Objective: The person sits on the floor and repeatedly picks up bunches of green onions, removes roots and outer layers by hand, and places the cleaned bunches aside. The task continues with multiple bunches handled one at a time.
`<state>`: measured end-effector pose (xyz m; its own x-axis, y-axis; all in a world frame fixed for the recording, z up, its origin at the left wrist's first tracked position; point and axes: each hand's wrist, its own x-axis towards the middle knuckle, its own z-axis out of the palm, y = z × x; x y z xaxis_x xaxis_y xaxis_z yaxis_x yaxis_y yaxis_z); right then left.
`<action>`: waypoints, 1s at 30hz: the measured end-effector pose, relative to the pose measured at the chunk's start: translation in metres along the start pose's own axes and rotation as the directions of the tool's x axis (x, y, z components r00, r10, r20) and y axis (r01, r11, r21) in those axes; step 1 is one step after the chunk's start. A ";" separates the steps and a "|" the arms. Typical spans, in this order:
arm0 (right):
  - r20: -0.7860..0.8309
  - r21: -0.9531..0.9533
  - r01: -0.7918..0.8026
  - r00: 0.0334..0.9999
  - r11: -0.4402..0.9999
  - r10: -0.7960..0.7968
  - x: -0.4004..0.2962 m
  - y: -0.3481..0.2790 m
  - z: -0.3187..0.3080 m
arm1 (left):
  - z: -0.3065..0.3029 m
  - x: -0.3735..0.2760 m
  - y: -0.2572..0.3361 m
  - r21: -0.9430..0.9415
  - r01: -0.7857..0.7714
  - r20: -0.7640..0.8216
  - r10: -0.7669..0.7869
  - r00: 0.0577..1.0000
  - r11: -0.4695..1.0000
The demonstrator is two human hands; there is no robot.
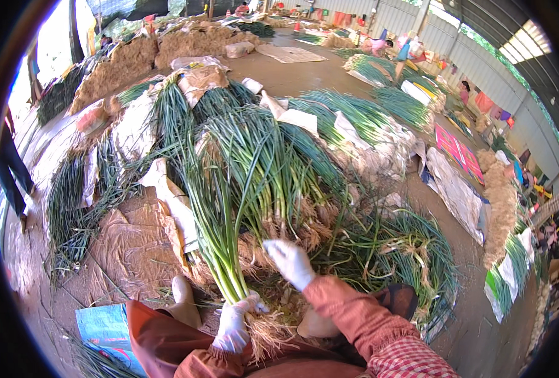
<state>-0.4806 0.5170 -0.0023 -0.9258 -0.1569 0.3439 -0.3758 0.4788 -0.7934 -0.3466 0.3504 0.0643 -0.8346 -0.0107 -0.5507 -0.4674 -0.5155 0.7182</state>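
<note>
My left hand (pixel 236 323), in a white glove, grips a bunch of green onions (pixel 223 264) around the white stems just above their roots. The pale, stringy roots (pixel 269 333) hang below the fist, and the green leaves lean up and away from me. My right hand (pixel 290 263), also in a white glove, is at the root ends of a larger green onion pile (pixel 270 170). Its fingertips are beside those roots; whether they pinch a stalk I cannot tell. A tangle of loose green onions (pixel 388 250) lies to the right of that hand.
My rubber boots (pixel 185 302) stand apart below the pile. A blue printed sack (pixel 105 326) lies at my left. Brown plastic sheeting (pixel 131 248) covers ground at left. Further onion heaps (pixel 369 123) lie ahead. A person's legs (pixel 11 165) are at the far left; other people sit farther off.
</note>
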 end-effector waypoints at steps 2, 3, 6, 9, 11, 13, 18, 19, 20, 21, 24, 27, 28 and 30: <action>0.089 -0.312 -0.261 0.949 0.914 0.301 0.055 0.030 0.008 | -0.004 -0.002 0.007 -0.037 -0.008 0.036 0.010 0.999 0.999; 0.077 -0.438 -0.347 0.905 0.830 0.419 0.079 0.041 0.015 | -0.006 -0.002 0.012 -0.126 0.005 0.100 0.008 0.995 0.992; 0.026 -0.710 -0.329 0.871 0.622 0.491 0.128 0.059 0.041 | -0.006 -0.002 0.023 0.053 0.066 0.030 -0.067 0.997 0.996; 0.116 -0.767 -0.367 0.727 0.526 0.677 0.157 0.066 0.053 | -0.003 -0.002 0.030 -0.002 0.065 0.063 -0.065 0.996 0.998; 0.062 -0.672 -0.486 0.715 0.559 0.697 0.163 0.067 0.049 | -0.003 0.000 0.031 0.031 0.070 0.049 -0.071 0.996 0.997; 0.058 -0.438 -0.655 0.663 0.616 0.746 0.153 0.064 0.039 | -0.006 0.003 0.028 -0.037 0.056 0.051 -0.054 0.997 0.998; 0.346 0.427 -0.743 0.661 0.516 0.666 0.043 0.017 0.022 | -0.015 0.024 0.006 -0.148 -0.105 -0.027 0.102 0.994 0.983; 0.390 0.434 -0.718 0.694 0.544 0.606 0.014 0.004 0.018 | -0.016 0.026 0.001 -0.103 -0.149 -0.053 0.144 0.988 0.983; 0.295 0.453 -0.674 0.731 0.583 0.615 -0.017 -0.013 0.024 | -0.016 0.028 -0.003 -0.071 -0.077 -0.083 0.071 0.994 0.994; 0.459 0.295 -0.710 0.692 0.639 0.558 -0.038 -0.026 0.022 | -0.016 0.027 -0.005 -0.036 -0.038 -0.110 0.034 0.993 0.999; 0.462 0.135 -0.629 0.723 0.766 0.513 -0.054 -0.053 0.011 | -0.008 0.013 -0.008 -0.050 -0.032 -0.106 0.027 0.994 0.998; 0.349 0.571 -0.489 0.872 0.660 0.344 -0.025 -0.068 -0.008 | 0.001 -0.012 0.000 -0.006 -0.127 0.017 0.127 0.992 0.992; 0.429 0.364 -0.647 0.755 0.670 0.496 -0.014 -0.071 -0.018 | 0.004 -0.022 0.000 0.010 -0.100 0.019 0.099 0.995 0.995; 0.524 0.507 -0.579 0.795 0.638 0.306 -0.010 -0.081 -0.026 | 0.006 -0.033 0.005 0.046 -0.109 0.027 0.107 0.994 0.993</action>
<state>-0.4403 0.5022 0.0713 -0.8721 -0.4307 -0.2322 0.2763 -0.0417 -0.9602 -0.3232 0.3534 0.0887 -0.8875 -0.0430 -0.4588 -0.3869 -0.4713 0.7926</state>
